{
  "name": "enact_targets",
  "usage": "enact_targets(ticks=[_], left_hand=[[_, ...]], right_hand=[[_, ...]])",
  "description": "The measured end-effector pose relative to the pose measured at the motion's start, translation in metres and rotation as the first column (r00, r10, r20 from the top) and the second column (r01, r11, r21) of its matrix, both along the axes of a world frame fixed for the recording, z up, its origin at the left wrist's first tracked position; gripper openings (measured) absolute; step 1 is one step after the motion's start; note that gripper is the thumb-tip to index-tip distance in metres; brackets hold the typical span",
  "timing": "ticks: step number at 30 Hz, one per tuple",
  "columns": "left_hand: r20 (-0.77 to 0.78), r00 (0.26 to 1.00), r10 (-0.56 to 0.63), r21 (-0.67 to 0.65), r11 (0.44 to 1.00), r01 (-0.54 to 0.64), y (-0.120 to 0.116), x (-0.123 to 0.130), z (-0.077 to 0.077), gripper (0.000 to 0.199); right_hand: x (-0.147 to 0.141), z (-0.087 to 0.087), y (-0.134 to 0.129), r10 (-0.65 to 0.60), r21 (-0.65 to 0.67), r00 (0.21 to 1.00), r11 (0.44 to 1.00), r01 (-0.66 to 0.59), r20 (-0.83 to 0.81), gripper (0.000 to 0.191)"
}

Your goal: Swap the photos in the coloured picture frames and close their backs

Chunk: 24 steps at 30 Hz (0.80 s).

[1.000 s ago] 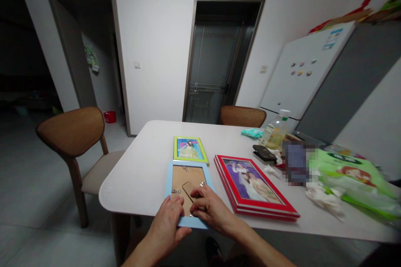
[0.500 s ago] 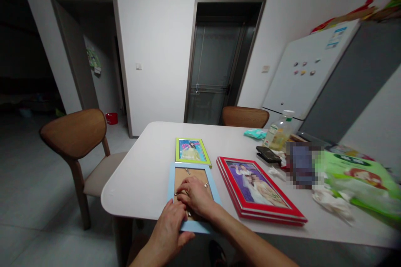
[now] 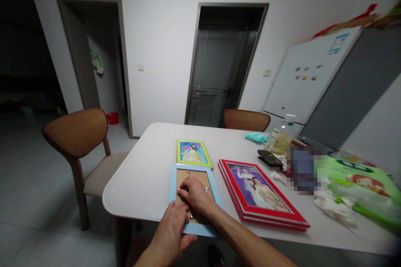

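Note:
A light-blue picture frame (image 3: pixel 173 183) lies face down at the table's near edge, its brown backing board (image 3: pixel 200 177) showing. Small metal clips, one a turn clip (image 3: pixel 207 188) on the right, sit around the board. My left hand (image 3: pixel 172 227) grips the frame's near left corner, fingers over the border and thumb by the near edge. Over the board, my right hand (image 3: pixel 196 194) has its fingers curled and pressed at the left inner edge, on a metal clip mostly hidden beneath them. Touching the frame's far end is a green picture frame (image 3: pixel 193 152), photo side up.
Stacked red picture frames (image 3: pixel 260 190) lie to the right. Beyond them are a dark phone-like object (image 3: pixel 269 158), a bottle (image 3: pixel 280 135), crumpled tissues (image 3: pixel 335 206) and a green package (image 3: pixel 354 175). A wooden chair (image 3: pixel 77 133) stands left of the white table (image 3: pixel 140 171).
The view has shifted slightly. My right hand's fingers have curled tighter at the left inner edge of the blue frame. My left hand keeps its place on the corner.

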<state>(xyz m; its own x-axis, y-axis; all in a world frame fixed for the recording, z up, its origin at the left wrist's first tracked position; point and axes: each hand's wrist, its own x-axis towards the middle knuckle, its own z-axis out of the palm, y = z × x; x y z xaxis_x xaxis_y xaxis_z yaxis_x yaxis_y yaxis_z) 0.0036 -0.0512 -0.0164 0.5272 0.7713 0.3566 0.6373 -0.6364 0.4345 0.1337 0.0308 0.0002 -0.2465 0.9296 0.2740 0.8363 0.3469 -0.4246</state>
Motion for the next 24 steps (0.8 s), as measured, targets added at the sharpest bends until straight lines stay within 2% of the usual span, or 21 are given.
enact_targets(ticks=[5, 9, 12, 15, 18, 21, 24], left_hand=[[0.025, 0.999, -0.036, 0.027, 0.999, 0.036, 0.001, 0.0, -0.009, 0.06], [0.025, 0.999, -0.045, 0.001, 0.999, 0.045, 0.001, 0.001, -0.006, 0.054], [0.004, 0.999, -0.042, -0.028, 0.999, 0.042, 0.0, 0.001, -0.002, 0.05], [0.012, 0.999, -0.035, -0.034, 0.999, 0.035, -0.001, 0.001, 0.0, 0.052], [0.024, 0.999, -0.031, -0.028, 0.999, 0.032, -0.001, 0.001, 0.0, 0.045], [0.024, 0.999, -0.024, -0.027, 0.999, 0.025, -0.002, 0.002, -0.001, 0.039], [0.059, 0.998, -0.001, -0.026, 1.0, 0.002, -0.003, 0.002, 0.0, 0.036]], right_hand=[[0.019, 0.001, 0.023, -0.175, 0.031, 0.985, 0.984, 0.174, 0.01, 0.029], [0.023, -0.004, 0.035, -0.219, 0.014, 0.976, 0.976, 0.219, 0.018, 0.027], [0.021, -0.003, 0.034, -0.223, 0.006, 0.975, 0.975, 0.223, 0.012, 0.026], [0.023, 0.005, 0.022, -0.202, 0.019, 0.979, 0.979, 0.202, 0.007, 0.024], [0.035, 0.012, -0.004, -0.13, 0.032, 0.992, 0.991, 0.13, 0.004, 0.027], [0.047, 0.014, -0.032, -0.056, -0.043, 0.998, 0.997, 0.057, 0.033, 0.029], [0.05, 0.012, -0.049, -0.048, -0.081, 0.998, 0.995, 0.052, 0.041, 0.032]])
